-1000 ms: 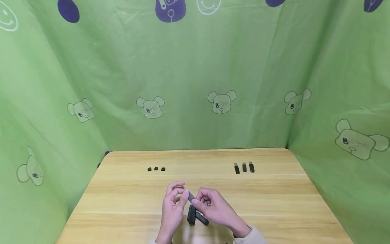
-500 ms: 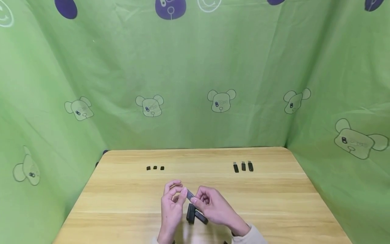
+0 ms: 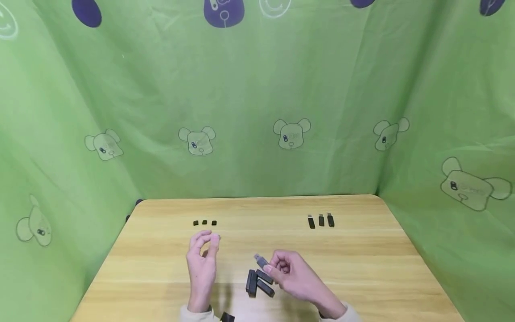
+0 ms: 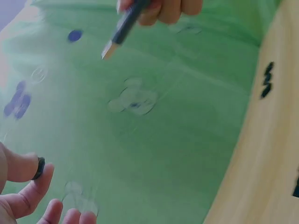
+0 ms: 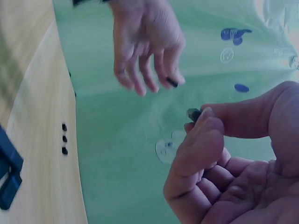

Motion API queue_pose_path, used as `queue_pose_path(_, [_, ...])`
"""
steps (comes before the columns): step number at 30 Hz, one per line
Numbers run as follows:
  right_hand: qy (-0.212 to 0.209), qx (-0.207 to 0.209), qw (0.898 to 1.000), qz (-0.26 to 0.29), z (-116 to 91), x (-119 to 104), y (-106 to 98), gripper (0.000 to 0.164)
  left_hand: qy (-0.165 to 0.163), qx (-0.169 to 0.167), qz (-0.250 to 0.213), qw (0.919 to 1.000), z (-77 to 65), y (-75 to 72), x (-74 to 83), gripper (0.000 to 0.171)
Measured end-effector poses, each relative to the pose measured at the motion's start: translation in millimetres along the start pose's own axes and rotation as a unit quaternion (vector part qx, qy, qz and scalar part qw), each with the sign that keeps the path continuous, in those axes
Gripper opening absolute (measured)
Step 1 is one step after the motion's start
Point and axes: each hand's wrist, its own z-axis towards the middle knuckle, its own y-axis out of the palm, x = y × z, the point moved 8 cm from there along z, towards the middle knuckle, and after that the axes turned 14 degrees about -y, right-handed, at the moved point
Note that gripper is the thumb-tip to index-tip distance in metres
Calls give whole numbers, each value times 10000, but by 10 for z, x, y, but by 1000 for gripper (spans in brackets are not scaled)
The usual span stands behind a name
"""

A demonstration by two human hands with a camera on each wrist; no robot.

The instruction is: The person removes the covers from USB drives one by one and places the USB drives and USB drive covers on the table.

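Below centre in the head view, the right hand [image 3: 293,275] pinches a USB drive [image 3: 261,261], plug bare, near some black sticks [image 3: 252,284]; farther left, the left hand [image 3: 202,266] pinches a dark piece [image 4: 40,168], likely its cap, though fingers partly hide it. Uncapping seems finished, so the next move probably calls for gentle setting-down beside the small black squares [image 3: 204,222], left of centre.

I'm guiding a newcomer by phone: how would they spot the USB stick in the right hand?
On the wooden table, find the near cluster of dark sticks. Next to it, the right hand pinches the USB stick: the only stick held, its metal plug bare.
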Motion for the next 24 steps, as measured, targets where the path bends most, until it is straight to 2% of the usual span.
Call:
queue_pose_path(5, [157,336,9993,28,11,75,-165,24,-153,-358,274,9989,4,94,-121,22])
queue_pose_path(8, [299,478,9983,122,49,111,-246,26,-216,-246,174,9993,-5,92,-184,21])
queue_pose_path(14, [667,1127,9909,304,126,230,-527,26,-44,-111,71,9999,-20,50,-158,21])
queue_pose_path(18, [813,1563,9832,472,199,364,-723,24,-68,4,30,10000,-20,5,-143,21])
queue_pose_path(24, [932,1880,9767,448,291,605,-978,27,-114,154,90,9998,-21,-49,-164,21])
